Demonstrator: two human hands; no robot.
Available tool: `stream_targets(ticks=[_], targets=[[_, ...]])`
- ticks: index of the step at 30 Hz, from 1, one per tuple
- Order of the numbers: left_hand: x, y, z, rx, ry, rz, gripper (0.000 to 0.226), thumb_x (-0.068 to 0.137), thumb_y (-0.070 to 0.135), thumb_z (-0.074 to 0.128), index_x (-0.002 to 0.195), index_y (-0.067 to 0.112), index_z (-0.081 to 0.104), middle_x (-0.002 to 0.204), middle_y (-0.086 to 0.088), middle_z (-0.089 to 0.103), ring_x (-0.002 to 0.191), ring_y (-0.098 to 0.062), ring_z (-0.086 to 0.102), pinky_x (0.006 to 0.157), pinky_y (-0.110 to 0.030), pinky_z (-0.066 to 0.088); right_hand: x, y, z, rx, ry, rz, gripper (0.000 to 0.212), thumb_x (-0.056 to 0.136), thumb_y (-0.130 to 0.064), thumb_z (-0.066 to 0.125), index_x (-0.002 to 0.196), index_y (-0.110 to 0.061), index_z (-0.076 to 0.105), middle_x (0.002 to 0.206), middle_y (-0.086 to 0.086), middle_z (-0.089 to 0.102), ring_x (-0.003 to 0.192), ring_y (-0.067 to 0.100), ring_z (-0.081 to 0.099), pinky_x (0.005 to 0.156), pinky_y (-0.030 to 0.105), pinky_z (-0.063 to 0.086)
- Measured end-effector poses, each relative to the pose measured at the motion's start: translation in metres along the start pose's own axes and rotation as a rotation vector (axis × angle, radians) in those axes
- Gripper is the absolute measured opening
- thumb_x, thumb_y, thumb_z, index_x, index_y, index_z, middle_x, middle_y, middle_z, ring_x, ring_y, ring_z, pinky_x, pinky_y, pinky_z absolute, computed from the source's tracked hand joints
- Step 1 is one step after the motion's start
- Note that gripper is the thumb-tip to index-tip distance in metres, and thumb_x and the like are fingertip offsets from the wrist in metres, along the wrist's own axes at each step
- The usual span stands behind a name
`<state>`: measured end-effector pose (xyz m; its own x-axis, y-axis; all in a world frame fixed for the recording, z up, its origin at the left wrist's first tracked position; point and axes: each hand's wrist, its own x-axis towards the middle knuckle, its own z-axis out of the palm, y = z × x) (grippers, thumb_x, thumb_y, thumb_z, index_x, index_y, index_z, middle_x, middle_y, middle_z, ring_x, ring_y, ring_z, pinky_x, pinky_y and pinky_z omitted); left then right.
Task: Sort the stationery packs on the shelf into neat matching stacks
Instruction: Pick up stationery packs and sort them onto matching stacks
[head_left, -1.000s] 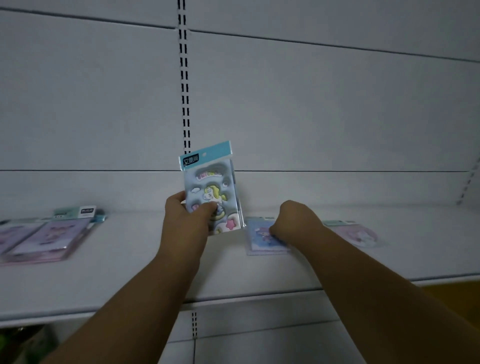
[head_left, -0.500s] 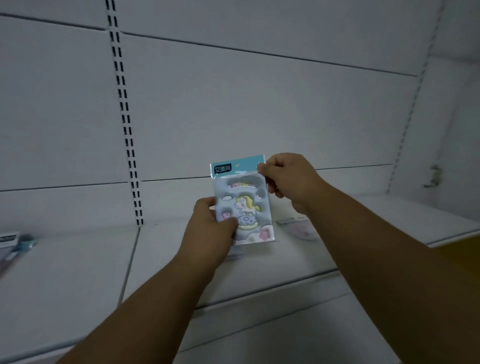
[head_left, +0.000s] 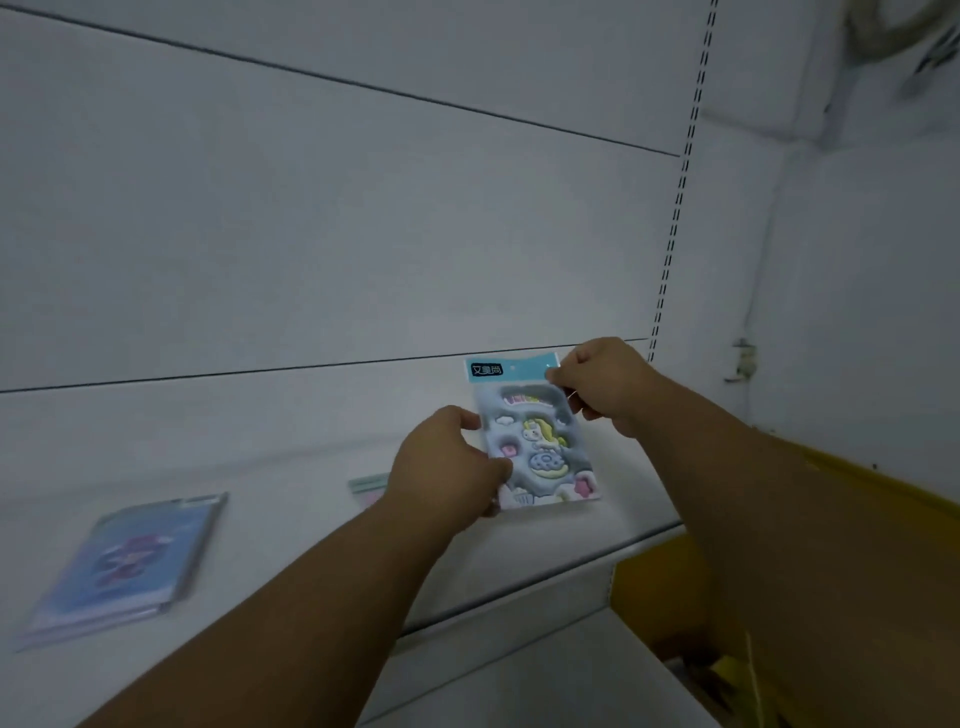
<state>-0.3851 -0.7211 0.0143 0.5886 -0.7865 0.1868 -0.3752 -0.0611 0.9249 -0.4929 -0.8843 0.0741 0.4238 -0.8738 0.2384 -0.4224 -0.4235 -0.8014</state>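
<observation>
A unicorn sticker pack (head_left: 537, 441) with a teal header is held upright above the white shelf (head_left: 291, 519), both hands on it. My left hand (head_left: 449, 467) grips its lower left edge, thumb over the front. My right hand (head_left: 605, 382) pinches its upper right corner. A blue pack stack (head_left: 124, 566) lies flat on the shelf at the left, blurred. Behind my left hand lies a pink pack (head_left: 369, 488) with a teal header, mostly hidden.
The shelf's back panel (head_left: 363, 234) is plain white with a slotted upright (head_left: 675, 208) at the right. A yellow board edge (head_left: 883, 483) and a yellow box (head_left: 675, 597) sit at the shelf's right end, beyond my right forearm.
The view has swung right, so the slotted upright now stands at the right. Both hands have carried the unicorn pack rightwards along the shelf. A blue stack has come into view at the left.
</observation>
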Motion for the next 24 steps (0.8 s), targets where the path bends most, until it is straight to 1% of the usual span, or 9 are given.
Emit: stream_targets(ticks=[4,7,10,13,16,18,20,22,24], targets=[[0.039,0.003,0.063,0.159,-0.006,-0.109,0.042,0.076,0.011,0.077,0.111,0.012,0.054,0.092,-0.015,0.072,0.066,-0.026,0.074,0.06,-0.044,0.062,0.057,0.047,-0.014,-0.236,-0.113,-0.049,0.029,0.087,-0.02,0.065,0.082,0.009,0.069,0.077,0.022,0.073,0.058,0.026,0.061,0.057,0.033,0.051],[0.063,0.003,0.095,0.419,-0.035,-0.06,0.033,0.076,0.015,0.075,0.106,0.009,0.062,0.093,-0.013,0.073,0.079,-0.023,0.072,0.072,-0.035,0.061,0.088,0.073,-0.014,-0.374,-0.197,-0.084,0.028,0.085,-0.018,0.064,0.084,0.009,0.07,0.081,0.022,0.074,0.074,0.035,0.072,0.068,0.038,0.058],[0.079,0.005,0.116,0.646,-0.042,-0.043,0.034,0.076,0.026,0.075,0.106,0.013,0.067,0.096,-0.005,0.072,0.069,-0.011,0.062,0.059,-0.018,0.05,0.106,0.092,-0.008,-0.487,-0.235,-0.115,0.023,0.082,-0.019,0.066,0.084,0.004,0.068,0.08,0.014,0.073,0.077,0.031,0.072,0.067,0.034,0.056],[0.089,0.006,0.129,0.751,-0.009,-0.105,0.044,0.07,0.038,0.079,0.105,0.015,0.064,0.08,0.002,0.065,0.063,-0.008,0.057,0.051,-0.018,0.044,0.111,0.105,-0.005,-0.606,-0.194,-0.214,0.015,0.081,-0.02,0.069,0.084,-0.007,0.061,0.081,0.007,0.062,0.079,0.023,0.062,0.062,0.028,0.047],[0.093,0.005,0.135,0.817,0.041,-0.114,0.043,0.062,0.048,0.081,0.08,0.026,0.049,0.073,0.007,0.054,0.059,-0.007,0.055,0.038,-0.018,0.037,0.112,0.11,-0.005,-0.626,-0.126,-0.342,0.012,0.084,-0.012,0.062,0.096,-0.01,0.06,0.099,0.008,0.064,0.087,0.024,0.06,0.068,0.029,0.045],[0.093,0.003,0.134,0.801,0.062,-0.12,0.046,0.062,0.053,0.079,0.074,0.028,0.042,0.073,0.008,0.055,0.057,-0.008,0.058,0.036,-0.016,0.041,0.109,0.102,-0.005,-0.59,-0.07,-0.447,0.015,0.086,-0.014,0.059,0.101,-0.012,0.059,0.101,0.008,0.061,0.087,0.023,0.058,0.07,0.031,0.044],[0.088,0.002,0.126,0.8,0.093,-0.113,0.041,0.067,0.058,0.074,0.081,0.029,0.048,0.072,0.011,0.053,0.06,-0.007,0.058,0.045,-0.02,0.047,0.099,0.086,-0.004,-0.516,-0.031,-0.564,0.019,0.087,-0.02,0.059,0.105,-0.014,0.058,0.103,0.007,0.059,0.087,0.023,0.057,0.072,0.032,0.047],[0.079,0.003,0.107,0.851,0.159,-0.059,0.041,0.073,0.06,0.067,0.096,0.028,0.055,0.073,0.014,0.049,0.067,-0.006,0.053,0.055,-0.022,0.044,0.087,0.06,0.0,-0.445,-0.006,-0.685,0.024,0.088,-0.025,0.061,0.11,-0.017,0.057,0.106,0.005,0.057,0.086,0.021,0.057,0.072,0.031,0.047],[0.067,0.005,0.077,0.878,0.245,-0.031,0.042,0.078,0.059,0.063,0.105,0.028,0.057,0.08,0.013,0.053,0.074,-0.007,0.055,0.063,-0.024,0.044,0.07,0.033,0.007,-0.386,0.008,-0.78,0.03,0.087,-0.029,0.063,0.114,-0.019,0.055,0.109,0.004,0.057,0.087,0.02,0.056,0.071,0.029,0.046]])
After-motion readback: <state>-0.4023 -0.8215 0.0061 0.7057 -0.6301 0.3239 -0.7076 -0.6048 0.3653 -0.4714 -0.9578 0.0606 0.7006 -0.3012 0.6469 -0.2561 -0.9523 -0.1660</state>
